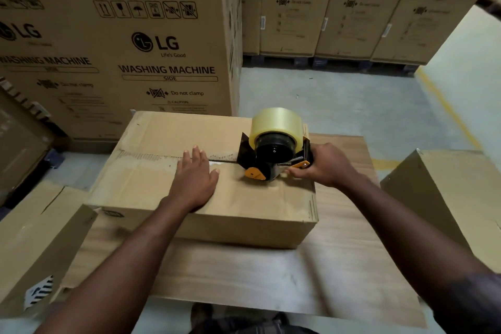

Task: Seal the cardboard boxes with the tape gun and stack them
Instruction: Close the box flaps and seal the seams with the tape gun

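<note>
A cardboard box, flaps folded shut, lies at ctr of a brown board, its top seam running left to right. The tape gun, w/ a fat roll of clear tape, sits on the seam near the box's right end. The right hand has its fingers wrapped round the gun's handle. The left hand lies flat, fingers straight, pressing the flaps down just beside the gun. Btwn hand and gun the seam shows as a dark open slit. Further left it carries only ragged whitish scraps, prob. old tape. Fresh tape laid: can't tell.

Judged from this, the sealing pass on this box has barely begun, w/ nearly the whole seam left to cover and no stacking yet. At least two more boxes wait, one at the board's left edge and one at right; whether they're sealed isn't visible.

Setting: warehouse, grey concrete floor w/ a yellow line, tall washing-machine cartons stacked behind and along the back.
</note>
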The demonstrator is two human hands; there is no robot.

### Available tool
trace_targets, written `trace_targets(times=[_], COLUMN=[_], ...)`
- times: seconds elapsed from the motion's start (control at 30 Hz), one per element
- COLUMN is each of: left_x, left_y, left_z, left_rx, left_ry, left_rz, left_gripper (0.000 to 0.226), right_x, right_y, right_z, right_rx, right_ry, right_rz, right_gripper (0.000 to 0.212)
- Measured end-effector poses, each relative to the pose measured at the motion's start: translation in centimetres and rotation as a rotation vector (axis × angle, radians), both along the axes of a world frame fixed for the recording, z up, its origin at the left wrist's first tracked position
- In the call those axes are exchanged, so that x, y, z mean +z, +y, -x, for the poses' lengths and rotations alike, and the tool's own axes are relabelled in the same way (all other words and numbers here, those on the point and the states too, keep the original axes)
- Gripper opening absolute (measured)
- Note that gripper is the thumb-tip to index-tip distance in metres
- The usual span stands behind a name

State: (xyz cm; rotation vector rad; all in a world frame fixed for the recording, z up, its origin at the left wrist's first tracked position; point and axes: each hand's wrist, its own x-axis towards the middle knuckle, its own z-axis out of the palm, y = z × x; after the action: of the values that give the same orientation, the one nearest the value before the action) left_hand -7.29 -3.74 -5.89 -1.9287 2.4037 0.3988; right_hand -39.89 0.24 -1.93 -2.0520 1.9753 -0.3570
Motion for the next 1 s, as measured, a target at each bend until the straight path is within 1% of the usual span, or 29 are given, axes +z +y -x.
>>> trace_targets(times=[0.1,0.17,0.23,0.37,0.5,0.6,0.67,0.77,0.83,0.87,0.93,1.0], left_x=[0.0,-0.3,-0.2,0.3,-0.5,-1.1,-1.1,-0.9,-0.8,-0.8,-0.6,-0.5], left_y=[1.5,2.4,3.2,3.9,3.6,3.2,3.1,3.1,3.6,3.8,4.4,4.8], left_z=[3.7,5.4,6.1,6.0,5.6,5.3,5.4,5.8,6.9,7.7,9.7,12.1], left_rx=[-0.113,-0.215,-0.275,-0.264,-0.257,-0.260,-0.260,-0.236,-0.173,-0.130,-0.101,-0.213], left_ry=[0.080,0.136,0.110,0.122,0.156,0.100,0.083,0.072,0.066,0.068,0.095,0.132], left_rz=[0.015,0.015,0.031,0.065,0.055,0.018,0.012,0.006,0.009,0.014,0.020,0.018], left_gripper=[0.067,0.059,0.055,0.052,0.058,0.069,0.070,0.068,0.067,0.068,0.070,0.072], right_x=[0.0,0.0,-0.1,0.0,0.5,0.7,0.7,0.2,-0.2,-0.5,-0.9,-1.2], right_y=[-0.1,0.0,0.1,0.6,1.3,2.1,2.9,4.0,4.4,4.4,4.3,4.2], right_z=[0.2,0.3,0.2,0.4,1.5,4.4,7.2,10.2,10.8,10.7,10.6,10.8], right_rx=[0.016,0.020,0.011,-0.004,0.007,-0.008,-0.024,-0.014,-0.020,-0.022,-0.030,-0.033], right_ry=[-0.023,-0.040,-0.040,-0.090,-0.139,-0.132,-0.180,-0.276,-0.320,-0.331,-0.338,-0.356], right_rz=[-0.002,-0.007,-0.001,-0.004,-0.003,0.004,0.011,0.022,0.011,0.012,0.016,0.007], right_gripper=[0.040,0.040,0.046,0.043,0.040,0.041,0.042,0.032,0.025,0.025,0.032,0.038])
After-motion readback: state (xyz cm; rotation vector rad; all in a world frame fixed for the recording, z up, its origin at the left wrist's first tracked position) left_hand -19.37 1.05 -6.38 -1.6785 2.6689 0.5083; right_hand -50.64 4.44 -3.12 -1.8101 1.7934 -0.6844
